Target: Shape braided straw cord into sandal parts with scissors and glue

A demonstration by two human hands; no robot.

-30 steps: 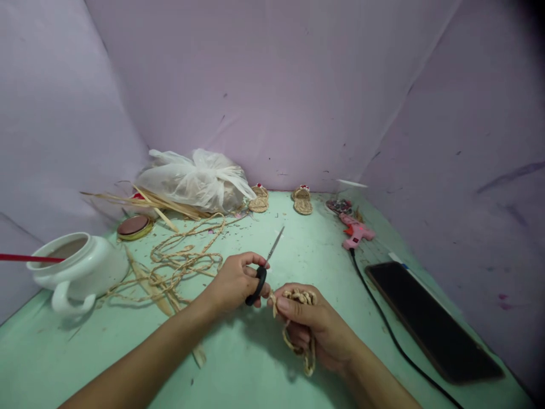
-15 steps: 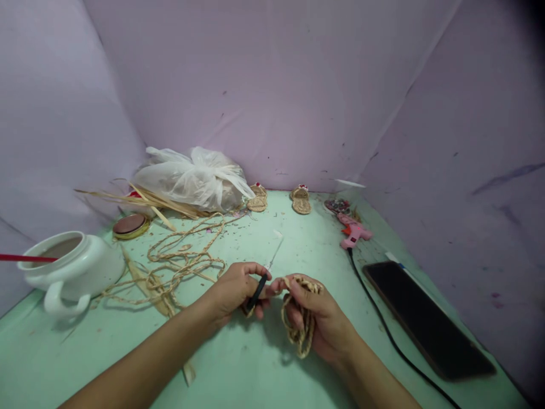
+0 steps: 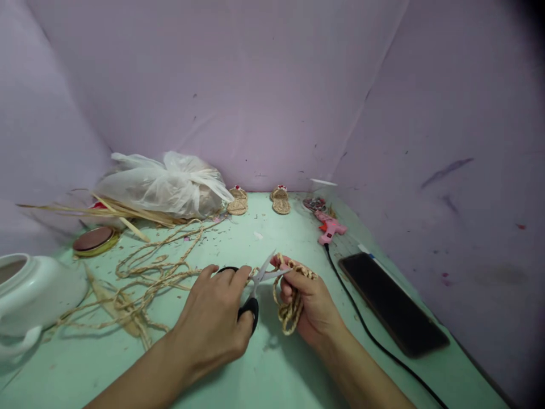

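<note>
Black-handled scissors (image 3: 257,279) are in my left hand (image 3: 219,312), with thumb and fingers in the handle loops. Their blades stand apart and point right, the tips close to my right fingers. My right hand (image 3: 313,295) is closed around a looped bundle of braided straw cord (image 3: 291,309). Part of the bundle dangles below the fingers, and one strand near the fingertips lies by the blades. More braided cord (image 3: 157,272) sprawls in loose loops over the table to the left.
A white pot (image 3: 38,295) stands at left, near a round tin (image 3: 96,241), straw strips (image 3: 128,214) and a tied plastic bag (image 3: 170,184). Two small woven slippers (image 3: 238,202) sit at the back. At right are a pink glue gun (image 3: 330,226), its black cable (image 3: 361,312) and a dark phone (image 3: 394,301).
My left hand has turned over, palm down, and the scissors have swung open toward the cord in my right hand. The view has shifted to the right.
</note>
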